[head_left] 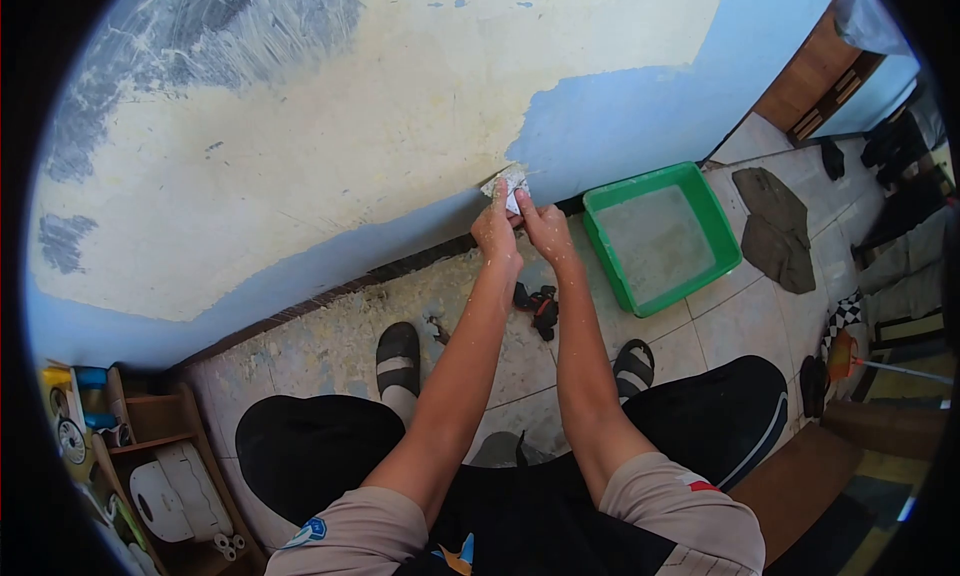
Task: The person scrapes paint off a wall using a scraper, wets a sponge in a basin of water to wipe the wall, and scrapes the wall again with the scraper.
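Observation:
Both of my hands meet at the lower part of the wall [400,96], closed on a small flat scraper [513,184] speckled with pale paint bits. My left hand [494,228] grips it from the left, thumb pointing up along it. From the right, my right hand [545,226] presses its thumb onto the same scraper. The upper edge touches the border between bare cream surface and blue paint [600,126]. My fingers hide its lower part. Pale flecks stick to both hands and forearms.
Right of my hands stands a green basin [722,238] of cloudy water. A dark cloth [775,226] lies beyond it. Paint scraps litter the tiles near a black-and-red object [540,311] between my sandalled feet. A wooden shelf [170,431] stands at lower left.

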A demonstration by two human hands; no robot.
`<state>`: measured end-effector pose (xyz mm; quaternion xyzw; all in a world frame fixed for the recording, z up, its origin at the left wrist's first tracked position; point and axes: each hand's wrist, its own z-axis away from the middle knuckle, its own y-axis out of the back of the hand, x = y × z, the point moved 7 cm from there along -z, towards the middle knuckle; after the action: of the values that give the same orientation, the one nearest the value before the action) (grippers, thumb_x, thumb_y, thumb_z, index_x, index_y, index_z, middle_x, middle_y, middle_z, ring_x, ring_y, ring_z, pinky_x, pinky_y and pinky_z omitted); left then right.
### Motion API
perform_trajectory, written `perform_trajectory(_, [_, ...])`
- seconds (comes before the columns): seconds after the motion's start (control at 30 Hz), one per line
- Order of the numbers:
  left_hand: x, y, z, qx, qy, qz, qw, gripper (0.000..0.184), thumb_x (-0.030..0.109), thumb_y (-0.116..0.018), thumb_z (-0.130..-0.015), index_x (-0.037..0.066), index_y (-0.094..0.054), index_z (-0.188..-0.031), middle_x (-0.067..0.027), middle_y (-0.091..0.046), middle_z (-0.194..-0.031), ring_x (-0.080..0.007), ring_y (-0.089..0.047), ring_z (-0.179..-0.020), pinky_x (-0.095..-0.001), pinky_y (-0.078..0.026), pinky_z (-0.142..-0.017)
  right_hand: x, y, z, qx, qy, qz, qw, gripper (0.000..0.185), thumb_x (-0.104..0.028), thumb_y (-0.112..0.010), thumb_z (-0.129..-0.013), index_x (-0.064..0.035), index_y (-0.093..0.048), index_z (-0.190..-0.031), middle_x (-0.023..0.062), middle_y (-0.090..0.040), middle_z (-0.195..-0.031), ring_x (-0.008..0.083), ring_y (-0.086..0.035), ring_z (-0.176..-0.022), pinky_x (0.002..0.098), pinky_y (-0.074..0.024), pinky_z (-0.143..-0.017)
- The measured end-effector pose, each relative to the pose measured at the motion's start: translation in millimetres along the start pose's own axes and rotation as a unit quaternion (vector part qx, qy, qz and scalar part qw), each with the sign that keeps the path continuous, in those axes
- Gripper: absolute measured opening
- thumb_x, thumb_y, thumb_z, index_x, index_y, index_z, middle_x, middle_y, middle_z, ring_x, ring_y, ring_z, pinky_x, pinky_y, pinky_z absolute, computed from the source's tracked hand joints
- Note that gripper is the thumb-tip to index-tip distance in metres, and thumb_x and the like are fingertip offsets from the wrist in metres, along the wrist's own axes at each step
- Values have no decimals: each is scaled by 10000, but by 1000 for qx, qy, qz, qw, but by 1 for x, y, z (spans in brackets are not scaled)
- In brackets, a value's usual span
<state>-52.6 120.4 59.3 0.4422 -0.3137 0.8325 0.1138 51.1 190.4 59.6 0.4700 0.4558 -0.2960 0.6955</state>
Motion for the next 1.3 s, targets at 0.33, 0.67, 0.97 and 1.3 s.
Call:
perform_trajectory(0.33, [4,-2,6,8,8,22,1000,389,420,-754,-855,39,-701,-907,-27,-647,-843,-124,-575,-715,-282,-464,-623,7,-9,-2,38,23,-32,998,779,-672,-515,-895,78,-705,-805,268,-637,-652,388,-668,-655,458,-505,-670])
perform_trajectory(0.67, [28,3,11,38,-92,-68,993,379,349,-767,-859,0,-678,-742,-10,-593,-692,-104,-497,-607,-277,-436,-563,7,-31,3,55,34,-127,990,697,-571,-522,-955,78,-701,-771,184,-603,-562,197,-593,-554,396,-467,-574])
perform_trajectory(0.97, [33,6,6,30,-95,-75,992,357,348,-753,-872,-5,-702,-852,-44,-645,-805,-114,-543,-685,-271,-464,-601,0,-37,3,60,32,-139,988,693,-577,-511,-958,54,-718,-760,160,-602,-555,183,-589,-563,384,-464,-573])
perform_trajectory(1.3, [36,7,7,38,-92,-82,992,351,293,-797,-835,-6,-680,-693,-10,-592,-645,-93,-480,-570,-282,-402,-527,-5,-36,14,77,19,-168,983,695,-556,-531,-962,73,-690,-713,118,-588,-540,140,-552,-553,355,-450,-548])
